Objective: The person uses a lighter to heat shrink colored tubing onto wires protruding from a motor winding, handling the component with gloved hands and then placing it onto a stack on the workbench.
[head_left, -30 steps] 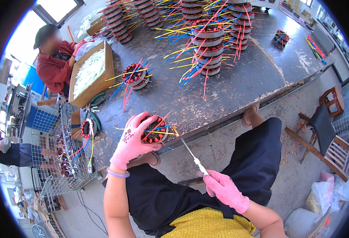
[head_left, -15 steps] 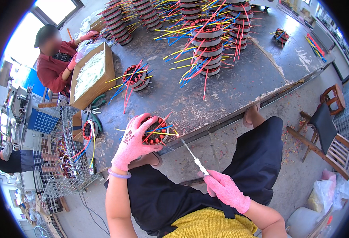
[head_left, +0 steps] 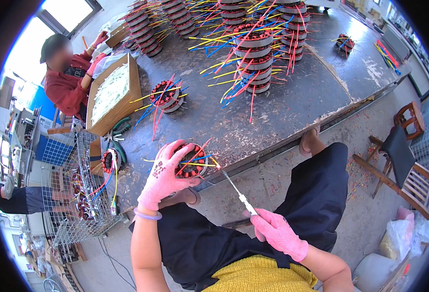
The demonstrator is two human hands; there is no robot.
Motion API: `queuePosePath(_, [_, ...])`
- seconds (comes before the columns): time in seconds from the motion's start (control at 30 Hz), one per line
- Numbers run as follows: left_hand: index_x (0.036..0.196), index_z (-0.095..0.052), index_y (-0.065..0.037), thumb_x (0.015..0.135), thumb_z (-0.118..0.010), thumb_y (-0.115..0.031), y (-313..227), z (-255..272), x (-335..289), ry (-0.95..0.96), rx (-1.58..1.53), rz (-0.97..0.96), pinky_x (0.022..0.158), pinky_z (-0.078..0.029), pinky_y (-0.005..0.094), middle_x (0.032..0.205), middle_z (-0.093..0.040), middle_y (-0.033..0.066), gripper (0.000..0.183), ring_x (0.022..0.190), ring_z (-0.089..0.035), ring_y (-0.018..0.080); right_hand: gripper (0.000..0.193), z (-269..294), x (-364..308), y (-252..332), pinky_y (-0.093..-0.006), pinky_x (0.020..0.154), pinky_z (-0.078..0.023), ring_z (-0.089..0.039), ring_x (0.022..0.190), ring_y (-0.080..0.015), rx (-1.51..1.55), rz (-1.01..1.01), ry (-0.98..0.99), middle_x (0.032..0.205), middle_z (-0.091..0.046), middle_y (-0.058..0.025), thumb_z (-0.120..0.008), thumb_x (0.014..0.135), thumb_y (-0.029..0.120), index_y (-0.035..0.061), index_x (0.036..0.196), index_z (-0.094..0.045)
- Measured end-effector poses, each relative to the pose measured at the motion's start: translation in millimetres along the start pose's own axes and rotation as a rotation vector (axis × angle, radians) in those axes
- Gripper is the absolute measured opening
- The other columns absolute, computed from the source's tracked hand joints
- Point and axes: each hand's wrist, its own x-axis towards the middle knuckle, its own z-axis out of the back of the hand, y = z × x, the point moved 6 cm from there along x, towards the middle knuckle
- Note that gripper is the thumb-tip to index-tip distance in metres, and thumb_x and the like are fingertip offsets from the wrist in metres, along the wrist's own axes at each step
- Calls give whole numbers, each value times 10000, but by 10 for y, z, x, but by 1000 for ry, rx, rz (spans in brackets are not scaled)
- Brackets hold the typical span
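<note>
My left hand (head_left: 164, 176) is closed round a motor stator (head_left: 191, 170), a ring with red windings, at the table's near edge. Red, blue and yellow wires stick out of it toward the right. In my right hand (head_left: 276, 230) is a white-handled tool (head_left: 243, 198) with a long thin metal shaft, pointing up and left. A small bright orange glow shows where the tool's tip meets the yellow wire's end. Whether the tool is a soldering iron or a long-necked lighter I cannot tell. My left fingers partly hide the stator's left side.
Tall stacks of wired stators (head_left: 256, 58) fill the far table (head_left: 292, 114). A lone stator (head_left: 166, 96) lies beyond my left hand; another (head_left: 110, 160) sits near green-handled pliers (head_left: 117, 134). A cardboard box (head_left: 135, 80) stands before a co-worker (head_left: 68, 78). Right: a wooden chair (head_left: 399, 160).
The co-worker's far hand has lifted from the things on the table. My hands, the stator and the tool have hardly moved; the glow stays at the wire's end.
</note>
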Motion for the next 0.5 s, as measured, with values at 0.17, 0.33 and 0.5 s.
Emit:
queuePosePath(0.17, [1369, -556, -97, 584, -902, -283, 3, 1, -1, 4, -3, 8, 1106, -371, 473, 1391, -502, 162, 879, 1282, -471, 389, 375, -1, -8, 49, -231, 562, -358, -438, 598, -60, -53, -11, -15, 661, -509, 20, -485, 1052, 239, -20, 1301, -593])
queuePosePath(0.33, [1375, -557, -110, 584, -902, -281, 6, 0, -4, 2, -6, 18, 1111, -369, 472, 1399, -498, 162, 880, 1289, -469, 387, 362, 19, -7, 59, -283, 582, -424, -495, 582, -92, -112, 16, -10, 661, -527, -26, -478, 1048, 262, -17, 1241, -604])
queuePosePath(0.5, [1376, -563, -129, 590, -899, -296, 33, -14, -13, -4, -1, 35, 1108, -373, 471, 1386, -500, 170, 871, 1292, -469, 389, 356, 18, -3, 74, -287, 582, -422, -492, 579, -96, -130, 11, -9, 651, -525, -26, -478, 1047, 264, -16, 1228, -602])
